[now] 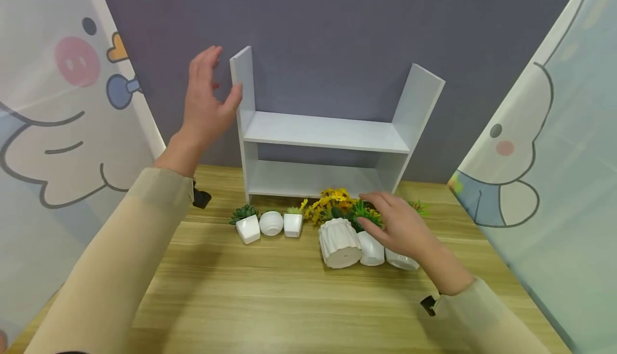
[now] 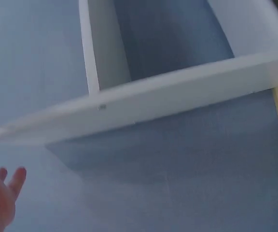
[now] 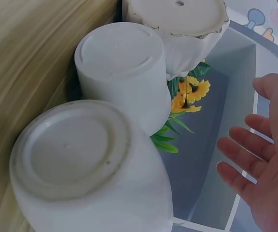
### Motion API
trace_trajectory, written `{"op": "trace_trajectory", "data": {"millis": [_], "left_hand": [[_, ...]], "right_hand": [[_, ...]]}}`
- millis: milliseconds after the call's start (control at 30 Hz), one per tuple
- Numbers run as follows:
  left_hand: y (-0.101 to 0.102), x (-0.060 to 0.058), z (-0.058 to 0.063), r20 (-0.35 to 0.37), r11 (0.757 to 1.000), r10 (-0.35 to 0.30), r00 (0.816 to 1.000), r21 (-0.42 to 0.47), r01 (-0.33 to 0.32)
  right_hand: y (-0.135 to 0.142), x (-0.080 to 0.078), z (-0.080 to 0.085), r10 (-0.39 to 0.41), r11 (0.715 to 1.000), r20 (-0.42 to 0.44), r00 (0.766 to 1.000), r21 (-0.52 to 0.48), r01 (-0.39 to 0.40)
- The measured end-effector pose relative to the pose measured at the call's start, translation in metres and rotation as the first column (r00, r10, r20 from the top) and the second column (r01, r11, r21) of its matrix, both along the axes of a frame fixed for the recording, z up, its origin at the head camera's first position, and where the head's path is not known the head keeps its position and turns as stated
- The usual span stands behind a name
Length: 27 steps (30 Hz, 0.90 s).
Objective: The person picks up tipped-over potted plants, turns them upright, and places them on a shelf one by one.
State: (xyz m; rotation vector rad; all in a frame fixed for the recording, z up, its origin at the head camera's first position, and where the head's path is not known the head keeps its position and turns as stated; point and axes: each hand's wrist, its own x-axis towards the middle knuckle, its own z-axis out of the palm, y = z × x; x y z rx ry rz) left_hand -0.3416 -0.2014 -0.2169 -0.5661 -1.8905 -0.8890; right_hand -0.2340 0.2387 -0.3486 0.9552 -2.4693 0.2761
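Observation:
A white two-tier shelf (image 1: 328, 133) stands at the back of the table against the grey wall. My left hand (image 1: 207, 94) is raised at the shelf's left side panel (image 1: 243, 81), fingers loosely bent and holding nothing. In the left wrist view its fingers (image 2: 16, 183) show just off the panel's end. Over the potted plants on the right, my right hand (image 1: 397, 225) hovers with relaxed, spread fingers. Below and beside it lie a ribbed white pot (image 1: 339, 244) with yellow flowers (image 1: 332, 204), a smooth white pot (image 1: 371, 249) with green leaves, and another white pot (image 3: 81, 159).
Left of centre, three small white pots lie in a row: a square one (image 1: 248, 230) with a dark green succulent (image 1: 243, 213), a round one (image 1: 271, 224) and another square one (image 1: 293, 225). Cartoon-printed panels (image 1: 62, 102) flank the wooden table (image 1: 250, 300) on both sides.

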Motion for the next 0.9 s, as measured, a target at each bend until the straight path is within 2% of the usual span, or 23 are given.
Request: {"op": "trace_trajectory", "data": {"millis": [67, 133, 233, 400, 600, 733, 900], "left_hand": [[-0.002, -0.011, 0.01, 0.089, 0.999, -0.029, 0.996, 0.019, 0.028], [-0.003, -0.019, 0.016, 0.177, 0.998, -0.054, 0.983, 0.054, 0.046], [-0.002, -0.026, 0.023, 0.237, 0.994, -0.082, 0.968, 0.089, 0.063], [0.005, -0.033, 0.026, 0.235, 0.99, -0.111, 0.966, 0.108, 0.088], [0.009, -0.035, 0.025, 0.216, 0.982, -0.147, 0.965, 0.152, 0.116], [0.01, -0.037, 0.026, 0.214, 0.969, -0.193, 0.958, 0.193, 0.152], [0.012, -0.036, 0.023, 0.23, 0.965, -0.195, 0.953, 0.217, 0.145]], "right_hand": [[0.002, 0.001, -0.001, 0.005, 1.0, -0.011, 1.0, -0.004, -0.005], [0.004, 0.002, -0.002, 0.011, 1.0, -0.022, 1.0, -0.007, -0.011], [0.006, 0.002, -0.002, 0.02, 1.0, -0.038, 0.999, -0.011, -0.021], [0.011, 0.004, -0.001, 0.018, 1.0, -0.052, 0.998, -0.019, -0.019], [0.021, 0.008, 0.0, -0.019, 0.999, -0.026, 0.999, -0.041, 0.018], [0.034, 0.011, -0.001, -0.057, 0.995, -0.015, 0.998, -0.08, 0.056], [0.057, 0.016, -0.006, -0.099, 0.985, -0.024, 0.995, -0.141, 0.095]]}}
